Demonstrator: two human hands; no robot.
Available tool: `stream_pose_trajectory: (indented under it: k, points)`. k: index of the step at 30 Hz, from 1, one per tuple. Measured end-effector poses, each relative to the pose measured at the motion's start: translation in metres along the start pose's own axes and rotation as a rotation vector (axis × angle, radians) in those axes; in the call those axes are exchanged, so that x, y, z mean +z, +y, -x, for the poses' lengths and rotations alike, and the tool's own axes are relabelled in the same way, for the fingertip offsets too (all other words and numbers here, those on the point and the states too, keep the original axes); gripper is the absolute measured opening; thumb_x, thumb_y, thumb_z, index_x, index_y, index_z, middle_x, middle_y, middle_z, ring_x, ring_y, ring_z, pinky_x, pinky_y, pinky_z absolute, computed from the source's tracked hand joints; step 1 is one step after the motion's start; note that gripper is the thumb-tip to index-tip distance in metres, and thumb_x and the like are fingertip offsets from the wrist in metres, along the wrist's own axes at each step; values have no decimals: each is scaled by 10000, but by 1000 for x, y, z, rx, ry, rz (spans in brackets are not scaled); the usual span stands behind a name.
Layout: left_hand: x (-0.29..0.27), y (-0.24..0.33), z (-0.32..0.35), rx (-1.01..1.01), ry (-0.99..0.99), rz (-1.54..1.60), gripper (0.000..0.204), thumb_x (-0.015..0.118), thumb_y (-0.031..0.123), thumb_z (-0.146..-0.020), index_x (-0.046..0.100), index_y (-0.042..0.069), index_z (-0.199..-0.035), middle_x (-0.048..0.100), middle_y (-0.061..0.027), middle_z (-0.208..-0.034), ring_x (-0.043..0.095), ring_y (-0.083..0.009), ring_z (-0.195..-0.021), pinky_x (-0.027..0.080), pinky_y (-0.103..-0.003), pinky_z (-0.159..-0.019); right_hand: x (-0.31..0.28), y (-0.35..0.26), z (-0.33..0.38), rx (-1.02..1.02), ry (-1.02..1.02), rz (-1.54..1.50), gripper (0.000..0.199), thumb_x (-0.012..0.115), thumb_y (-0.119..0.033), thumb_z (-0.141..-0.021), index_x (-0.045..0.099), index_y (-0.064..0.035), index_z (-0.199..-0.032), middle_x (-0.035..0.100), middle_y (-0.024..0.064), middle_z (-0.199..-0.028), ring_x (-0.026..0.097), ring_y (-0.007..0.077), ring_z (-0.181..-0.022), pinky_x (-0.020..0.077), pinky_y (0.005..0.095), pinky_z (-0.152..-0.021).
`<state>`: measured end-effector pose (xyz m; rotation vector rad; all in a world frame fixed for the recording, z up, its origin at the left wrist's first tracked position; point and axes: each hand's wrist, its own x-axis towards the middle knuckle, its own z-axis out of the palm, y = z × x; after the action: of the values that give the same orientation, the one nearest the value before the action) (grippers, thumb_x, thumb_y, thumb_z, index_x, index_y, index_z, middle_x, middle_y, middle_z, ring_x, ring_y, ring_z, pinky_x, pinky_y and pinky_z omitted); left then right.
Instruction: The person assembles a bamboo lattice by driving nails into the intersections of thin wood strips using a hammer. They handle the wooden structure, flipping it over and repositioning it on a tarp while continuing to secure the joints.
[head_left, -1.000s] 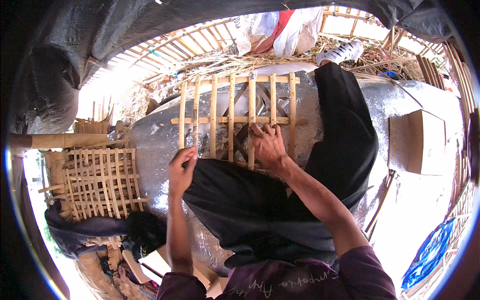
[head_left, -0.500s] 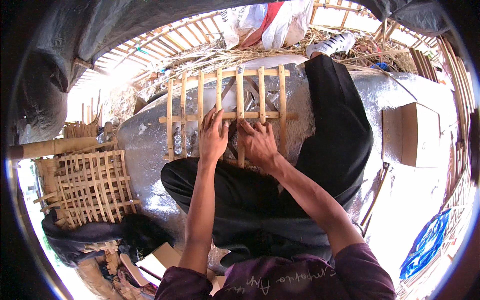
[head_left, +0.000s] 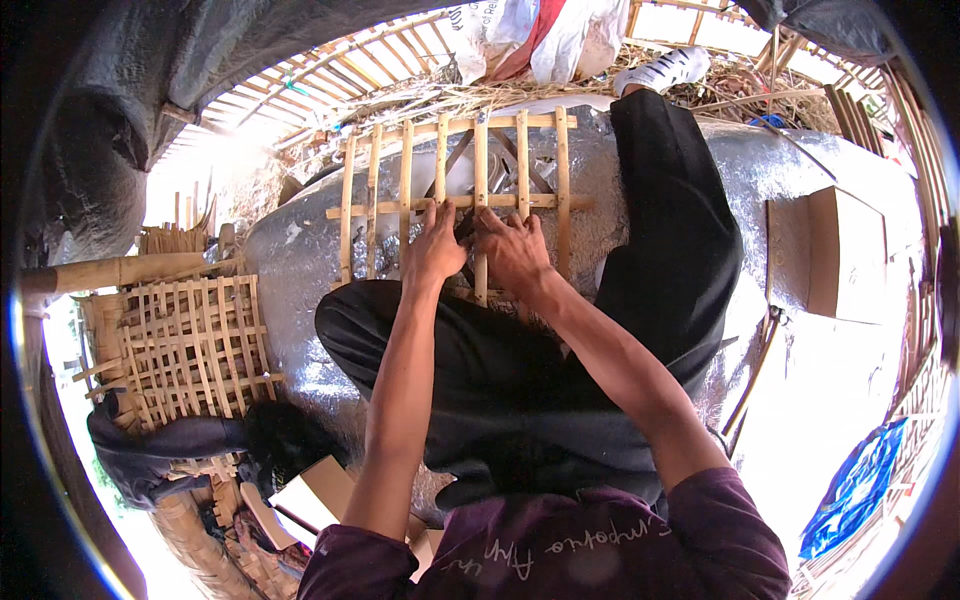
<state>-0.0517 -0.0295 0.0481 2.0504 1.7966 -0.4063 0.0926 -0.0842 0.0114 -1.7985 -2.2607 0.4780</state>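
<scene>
A lattice of pale bamboo slats [head_left: 405, 160], with several uprights joined to crossbars, lies across my lap and the silvery sheet. My left hand [head_left: 436, 250] is at its middle crossbar [head_left: 385, 208], fingers bent over the wood near one upright. Just beside it, my right hand [head_left: 515, 252] grips around the crossing of the same bar and a thicker upright [head_left: 481, 150], with thumb and forefinger on the joint. The fingertips' undersides are hidden. Dark strips cross behind the slats between my hands. My legs partly cover the lattice's near end.
A woven bamboo panel [head_left: 195, 345] stands at the left, above a dark cloth [head_left: 160, 450]. An open cardboard box [head_left: 310, 500] lies near my left elbow. At the right are another cardboard box [head_left: 845, 255] and a blue plastic sheet [head_left: 855, 490]. Straw [head_left: 400, 115] lies beyond the lattice.
The lattice and both hands appear higher in the picture. My left hand's fingers, stretched along an upright before, are now bent at the crossbar. My right hand stays at the same joint.
</scene>
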Motion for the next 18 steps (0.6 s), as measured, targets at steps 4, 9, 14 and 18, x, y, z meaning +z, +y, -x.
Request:
stream_pose_trajectory:
  k: [4,9,14,18]
  points:
    - [-25,24,3,-128,-141,-18,765,543,185,-806,255,154,-1515,144,-110,-1600,448,-362,-1314,432,-511,-1023,-7,-1,1,-40,-42,84,256,523,-199,-911,689,-157,-1101,477,35,-1372,506,277,-1172,374,475,-941]
    - [-18,18,-18,-110,-167,-134,754,525,193,-809,267,147,-1516,158,-139,-1591,440,-369,-1325,386,-521,-1069,-7,1,-2,-48,-46,44,460,539,-79,-870,507,-98,-1329,488,35,-1346,525,271,-1132,426,489,-873]
    - [-35,31,-22,-125,-307,-176,757,531,223,-800,282,120,-1507,199,-175,-1571,419,-373,-1339,379,-499,-1082,-9,1,-1,-40,-65,105,206,596,-147,-872,691,-148,-1055,480,34,-1376,516,264,-1168,401,451,-898]
    - [-21,15,-29,-93,-290,-71,841,564,271,-773,229,40,-1509,135,-236,-1571,363,-393,-1369,338,-449,-1122,2,1,0,-54,-8,150,256,599,-154,-863,668,-139,-1108,495,37,-1371,518,261,-1168,402,448,-901]
